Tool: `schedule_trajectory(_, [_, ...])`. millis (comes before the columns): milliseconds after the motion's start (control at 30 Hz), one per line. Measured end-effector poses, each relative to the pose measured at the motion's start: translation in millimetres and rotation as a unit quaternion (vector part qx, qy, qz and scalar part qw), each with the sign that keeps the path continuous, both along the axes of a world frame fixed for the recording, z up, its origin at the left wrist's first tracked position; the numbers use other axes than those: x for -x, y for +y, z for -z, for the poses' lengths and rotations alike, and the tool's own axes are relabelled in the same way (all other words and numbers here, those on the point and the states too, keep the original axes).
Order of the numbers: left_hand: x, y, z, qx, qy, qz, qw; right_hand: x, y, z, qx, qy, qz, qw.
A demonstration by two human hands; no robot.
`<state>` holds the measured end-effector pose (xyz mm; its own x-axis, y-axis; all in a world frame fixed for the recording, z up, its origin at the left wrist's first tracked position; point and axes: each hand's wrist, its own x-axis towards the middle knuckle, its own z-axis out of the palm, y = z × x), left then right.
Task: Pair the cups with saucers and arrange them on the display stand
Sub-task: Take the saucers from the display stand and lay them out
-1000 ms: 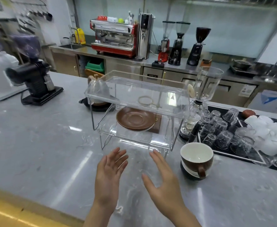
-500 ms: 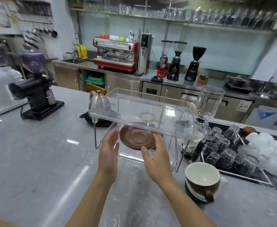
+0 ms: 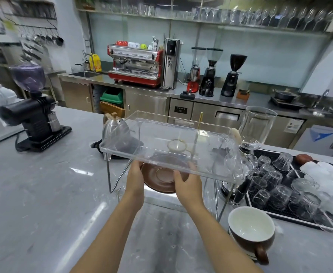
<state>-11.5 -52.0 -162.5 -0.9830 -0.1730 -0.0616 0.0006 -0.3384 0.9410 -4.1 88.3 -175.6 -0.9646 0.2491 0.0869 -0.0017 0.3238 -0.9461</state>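
Counted on the counter: one brown saucer [image 3: 162, 179], one brown cup [image 3: 252, 233], one two-tier clear display stand [image 3: 171, 146], one kettle [image 3: 113, 126], two hands present.

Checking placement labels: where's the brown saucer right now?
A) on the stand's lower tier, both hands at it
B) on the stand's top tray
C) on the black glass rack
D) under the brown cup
A: the brown saucer sits under the clear top tray, with the left hand and right hand at its edges.
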Motion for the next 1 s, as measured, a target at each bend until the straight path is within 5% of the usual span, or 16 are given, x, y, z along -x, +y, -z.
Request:
schedule_trajectory(400, [33.5,-1.2,13.0,-0.063,-0.047,-0.028,0.996,21.4,-5.9,3.7,0.091,-0.032,0.041,0.994])
schedule_trajectory(1000, [21.8,-8.7,8.4,-0.092,0.023,-0.034,0.995,3.7,-4.7,-6.6,0.132,0.004,0.035,0.991])
